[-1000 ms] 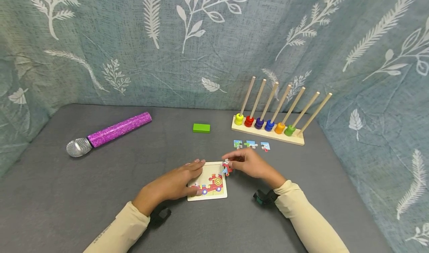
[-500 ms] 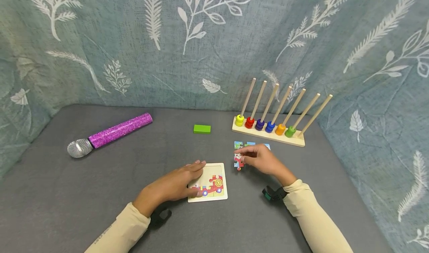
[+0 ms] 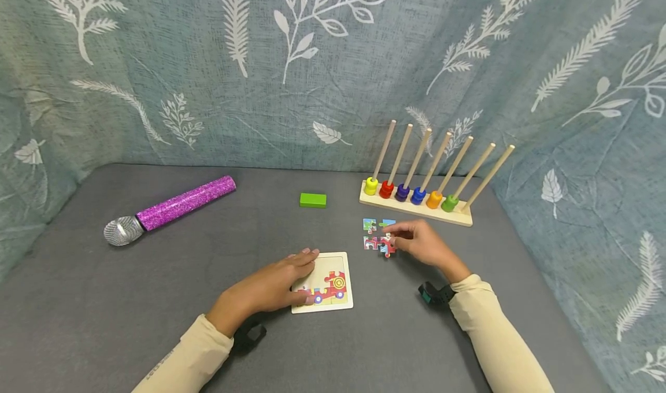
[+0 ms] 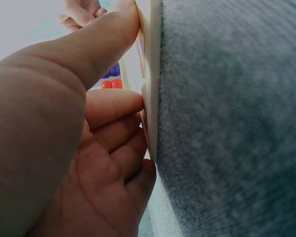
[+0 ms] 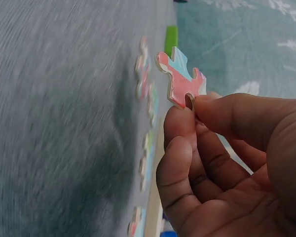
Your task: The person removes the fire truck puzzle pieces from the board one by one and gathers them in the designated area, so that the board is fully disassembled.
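Note:
The left hand (image 3: 273, 283) rests on the left side of a small square wooden puzzle tray (image 3: 333, 261). Its thumb and fingertips press the tray in the left wrist view. Joined pieces of a red vehicle picture (image 3: 329, 289) lie inside the tray. Thumb and index finger of the right hand (image 3: 422, 244) pinch a red and light-blue puzzle piece (image 5: 180, 79), held above the table in the right wrist view. Beside it a red and white piece (image 3: 370, 243) lies on the table. Behind are a green-blue piece (image 3: 369, 225) and another blue piece (image 3: 387, 223), partly hidden.
A wooden peg stand (image 3: 416, 206) with coloured beads stands at the back right. A green block (image 3: 313, 200) lies at the back middle. A purple glittery microphone (image 3: 182, 205) lies at left. Patterned cloth (image 3: 208, 104) hangs behind the grey table.
The right hand has moved right, away from the tray, with a puzzle piece. A red and white piece now lies on the table behind its path. The left hand stays on the tray.

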`<state>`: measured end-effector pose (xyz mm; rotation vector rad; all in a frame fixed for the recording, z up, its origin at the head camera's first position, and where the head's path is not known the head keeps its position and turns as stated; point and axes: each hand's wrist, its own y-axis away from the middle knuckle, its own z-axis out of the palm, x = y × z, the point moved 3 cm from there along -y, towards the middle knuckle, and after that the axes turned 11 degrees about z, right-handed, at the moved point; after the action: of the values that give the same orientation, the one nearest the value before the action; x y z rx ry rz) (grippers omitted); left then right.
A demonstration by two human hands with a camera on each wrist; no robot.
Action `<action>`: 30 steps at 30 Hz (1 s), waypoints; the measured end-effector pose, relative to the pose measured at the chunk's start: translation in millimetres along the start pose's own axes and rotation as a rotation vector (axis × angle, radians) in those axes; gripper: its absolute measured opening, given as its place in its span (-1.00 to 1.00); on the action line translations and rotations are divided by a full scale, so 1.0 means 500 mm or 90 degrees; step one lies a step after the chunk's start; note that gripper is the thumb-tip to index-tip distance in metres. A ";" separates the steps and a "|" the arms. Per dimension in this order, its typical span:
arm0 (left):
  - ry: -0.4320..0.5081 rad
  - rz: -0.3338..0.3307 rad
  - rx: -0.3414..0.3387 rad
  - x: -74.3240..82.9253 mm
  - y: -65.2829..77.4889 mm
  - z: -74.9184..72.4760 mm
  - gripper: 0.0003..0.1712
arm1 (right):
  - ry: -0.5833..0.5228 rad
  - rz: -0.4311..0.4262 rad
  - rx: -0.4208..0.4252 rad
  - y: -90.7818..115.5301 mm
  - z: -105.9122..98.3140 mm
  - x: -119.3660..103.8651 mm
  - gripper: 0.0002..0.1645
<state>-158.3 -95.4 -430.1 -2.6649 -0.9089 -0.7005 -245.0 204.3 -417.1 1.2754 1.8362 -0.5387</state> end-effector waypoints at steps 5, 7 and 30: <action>-0.006 0.004 -0.001 0.000 0.001 0.000 -0.16 | 0.008 0.022 0.010 -0.004 -0.009 0.015 -0.70; -0.007 0.004 -0.002 -0.001 0.000 0.000 -0.16 | 0.014 0.026 0.013 -0.005 -0.011 0.019 -0.70; 0.005 -0.002 -0.003 0.000 0.000 -0.001 -0.15 | 0.074 0.016 0.019 -0.024 -0.009 0.031 -0.73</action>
<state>-158.4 -95.8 -429.9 -2.6644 -0.9106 -0.7143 -259.7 211.4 -428.2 1.3739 1.9112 -0.4887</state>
